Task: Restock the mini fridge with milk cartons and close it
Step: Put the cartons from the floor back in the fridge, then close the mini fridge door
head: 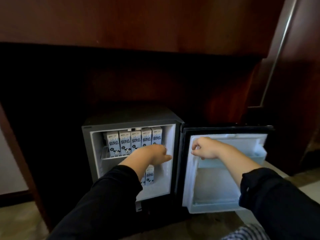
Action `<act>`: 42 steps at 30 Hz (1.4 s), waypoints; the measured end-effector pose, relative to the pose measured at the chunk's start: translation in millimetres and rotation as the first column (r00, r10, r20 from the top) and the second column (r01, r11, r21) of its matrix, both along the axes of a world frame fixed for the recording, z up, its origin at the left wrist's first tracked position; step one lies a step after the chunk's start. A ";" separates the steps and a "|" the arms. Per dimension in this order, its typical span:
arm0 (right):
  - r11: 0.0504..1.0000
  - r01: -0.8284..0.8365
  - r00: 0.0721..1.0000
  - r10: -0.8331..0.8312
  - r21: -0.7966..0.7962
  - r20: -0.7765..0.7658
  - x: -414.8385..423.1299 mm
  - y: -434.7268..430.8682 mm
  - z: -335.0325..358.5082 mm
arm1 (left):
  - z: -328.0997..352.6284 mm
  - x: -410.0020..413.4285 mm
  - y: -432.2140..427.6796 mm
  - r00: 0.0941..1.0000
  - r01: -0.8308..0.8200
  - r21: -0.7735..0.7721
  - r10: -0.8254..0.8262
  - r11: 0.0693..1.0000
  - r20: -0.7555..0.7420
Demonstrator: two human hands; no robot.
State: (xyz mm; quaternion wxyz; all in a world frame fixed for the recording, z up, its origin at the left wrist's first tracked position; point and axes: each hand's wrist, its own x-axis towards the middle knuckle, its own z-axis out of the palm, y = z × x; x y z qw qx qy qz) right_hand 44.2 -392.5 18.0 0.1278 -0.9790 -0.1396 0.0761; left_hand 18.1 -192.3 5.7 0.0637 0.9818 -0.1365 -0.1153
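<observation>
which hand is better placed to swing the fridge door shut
Right. The right hand is already curled on the top inner edge of the open door, while the left hand reaches inside the fridge by the milk cartons.

- We are seeing pale blue-and-white milk cartons point(125, 144) printed with black-and-white cows.
- We are noting a dark grey mini fridge point(86, 144) with white lining.
- We are wearing black sleeves point(110, 193).
- We are facing reddish-brown wood panelling point(138, 23).
</observation>
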 end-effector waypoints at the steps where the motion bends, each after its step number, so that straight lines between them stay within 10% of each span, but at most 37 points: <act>1: 1.000 0.013 1.000 -0.013 0.002 0.013 -3.2 -10.9 7.7 | 7.3 -0.8 -5.4 1.000 -0.006 -0.007 0.006 1.000 0.013; 30: 0.952 0.299 0.864 -0.242 -0.063 0.442 99.6 -186.6 -22.1 | -12.4 137.3 -187.8 0.827 -0.035 0.018 0.019 0.999 0.561; 42: 0.968 0.216 0.896 -0.145 -0.127 0.419 28.0 -176.6 17.2 | -15.4 117.3 -173.0 0.856 0.020 -0.097 0.033 0.995 0.515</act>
